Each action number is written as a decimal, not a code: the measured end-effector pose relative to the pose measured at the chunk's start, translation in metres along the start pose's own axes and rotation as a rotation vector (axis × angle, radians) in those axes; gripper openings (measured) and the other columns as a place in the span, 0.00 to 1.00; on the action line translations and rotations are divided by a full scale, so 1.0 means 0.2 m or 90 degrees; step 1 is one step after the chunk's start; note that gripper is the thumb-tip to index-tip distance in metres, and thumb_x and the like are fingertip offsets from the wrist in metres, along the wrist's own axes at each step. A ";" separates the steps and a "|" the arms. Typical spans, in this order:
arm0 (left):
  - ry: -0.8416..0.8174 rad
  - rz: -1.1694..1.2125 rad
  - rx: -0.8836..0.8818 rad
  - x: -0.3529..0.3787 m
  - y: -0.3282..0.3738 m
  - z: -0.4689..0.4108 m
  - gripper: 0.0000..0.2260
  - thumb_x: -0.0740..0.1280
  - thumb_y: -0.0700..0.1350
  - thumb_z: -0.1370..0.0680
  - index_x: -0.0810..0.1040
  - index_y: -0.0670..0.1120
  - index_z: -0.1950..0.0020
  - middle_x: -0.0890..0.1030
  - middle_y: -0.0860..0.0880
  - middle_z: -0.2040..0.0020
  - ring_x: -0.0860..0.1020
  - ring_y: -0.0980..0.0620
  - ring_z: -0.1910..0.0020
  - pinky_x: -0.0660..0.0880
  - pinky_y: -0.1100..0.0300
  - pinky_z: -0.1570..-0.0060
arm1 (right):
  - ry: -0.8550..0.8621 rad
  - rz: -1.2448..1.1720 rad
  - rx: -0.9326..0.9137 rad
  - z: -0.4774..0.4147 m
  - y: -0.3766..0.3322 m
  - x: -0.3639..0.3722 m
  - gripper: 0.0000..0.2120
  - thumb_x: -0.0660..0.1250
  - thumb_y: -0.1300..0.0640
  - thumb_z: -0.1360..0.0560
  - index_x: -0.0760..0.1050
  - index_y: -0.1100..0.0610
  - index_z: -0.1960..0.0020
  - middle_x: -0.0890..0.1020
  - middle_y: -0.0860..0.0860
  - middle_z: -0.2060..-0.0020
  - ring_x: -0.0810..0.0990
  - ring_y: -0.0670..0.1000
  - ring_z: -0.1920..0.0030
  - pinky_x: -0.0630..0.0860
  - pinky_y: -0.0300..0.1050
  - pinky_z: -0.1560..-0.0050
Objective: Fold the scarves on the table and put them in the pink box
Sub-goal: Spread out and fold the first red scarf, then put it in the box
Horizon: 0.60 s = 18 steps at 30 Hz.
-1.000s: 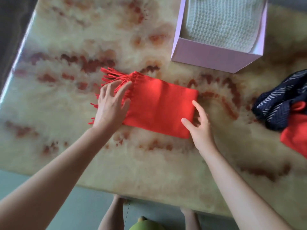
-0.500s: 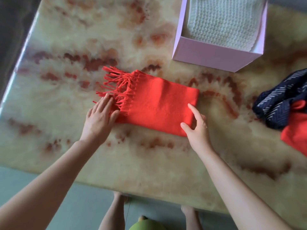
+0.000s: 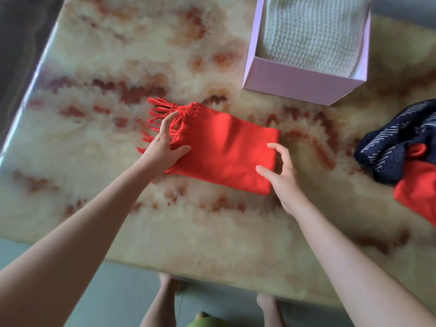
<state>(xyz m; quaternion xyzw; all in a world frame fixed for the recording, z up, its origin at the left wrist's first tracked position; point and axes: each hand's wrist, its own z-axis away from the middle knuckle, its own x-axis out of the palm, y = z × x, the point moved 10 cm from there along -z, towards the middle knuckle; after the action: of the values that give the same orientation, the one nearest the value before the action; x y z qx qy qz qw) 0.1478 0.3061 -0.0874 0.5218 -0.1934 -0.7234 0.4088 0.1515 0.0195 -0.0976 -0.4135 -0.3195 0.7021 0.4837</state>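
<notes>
A folded red scarf (image 3: 224, 147) with a fringe on its left end lies in the middle of the marble table (image 3: 94, 208). My left hand (image 3: 165, 145) grips its fringed left end, thumb on top and fingers among the tassels. My right hand (image 3: 280, 171) holds the folded right edge, thumb on top and fingers curled at the edge. The pink box (image 3: 299, 83) stands behind at the upper right, with a folded white knitted scarf (image 3: 311, 31) inside.
At the right edge lies a heap of a dark blue striped scarf (image 3: 396, 142) and another red scarf (image 3: 420, 190). The table's near edge runs across the bottom, with the person's legs and floor below it.
My left hand moved from beside the fringe onto the scarf's left end and closed on it. My right hand's fingers curled onto the right edge. The scarf stayed in place.
</notes>
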 end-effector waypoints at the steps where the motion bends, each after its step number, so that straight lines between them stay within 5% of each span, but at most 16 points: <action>1: -0.012 0.007 0.019 0.00 0.00 0.00 0.37 0.70 0.38 0.26 0.53 0.50 0.23 0.68 0.39 0.31 0.67 0.41 0.32 0.64 0.58 0.37 | -0.015 -0.006 -0.002 0.00 0.00 0.00 0.27 0.70 0.66 0.29 0.70 0.43 0.37 0.74 0.44 0.41 0.73 0.32 0.47 0.70 0.25 0.48; 4: -0.066 -0.015 0.051 0.05 0.01 0.02 0.33 0.69 0.38 0.26 0.58 0.55 0.26 0.67 0.43 0.31 0.64 0.47 0.32 0.58 0.63 0.38 | -0.086 -0.010 0.005 0.00 0.02 0.00 0.28 0.71 0.64 0.30 0.72 0.41 0.36 0.74 0.45 0.36 0.74 0.42 0.38 0.70 0.41 0.35; 7: -0.123 0.071 0.057 0.08 0.03 0.07 0.20 0.67 0.37 0.25 0.72 0.55 0.37 0.74 0.48 0.37 0.70 0.59 0.41 0.63 0.68 0.40 | -0.190 -0.040 0.039 0.02 0.05 0.02 0.30 0.71 0.63 0.30 0.72 0.39 0.35 0.74 0.47 0.33 0.72 0.46 0.34 0.67 0.52 0.30; 13: -0.321 0.352 -0.200 0.21 -0.06 0.18 0.19 0.64 0.34 0.23 0.77 0.53 0.37 0.78 0.49 0.38 0.77 0.55 0.48 0.74 0.62 0.44 | -0.248 -0.078 0.071 0.07 0.06 0.02 0.33 0.65 0.73 0.27 0.67 0.46 0.29 0.73 0.48 0.33 0.72 0.44 0.34 0.70 0.38 0.36; 18: -0.317 0.304 -0.170 0.21 -0.01 0.21 0.23 0.64 0.33 0.24 0.75 0.55 0.35 0.75 0.49 0.34 0.74 0.55 0.42 0.73 0.63 0.42 | -0.261 -0.039 0.067 0.12 0.04 -0.01 0.33 0.65 0.73 0.27 0.66 0.47 0.28 0.72 0.41 0.35 0.72 0.33 0.39 0.70 0.28 0.43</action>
<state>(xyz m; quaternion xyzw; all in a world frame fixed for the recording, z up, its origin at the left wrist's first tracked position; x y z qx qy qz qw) 0.1037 0.2689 -0.0978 0.2119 -0.3072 -0.7312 0.5710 0.1275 0.0134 -0.0931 -0.2263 -0.3862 0.7722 0.4509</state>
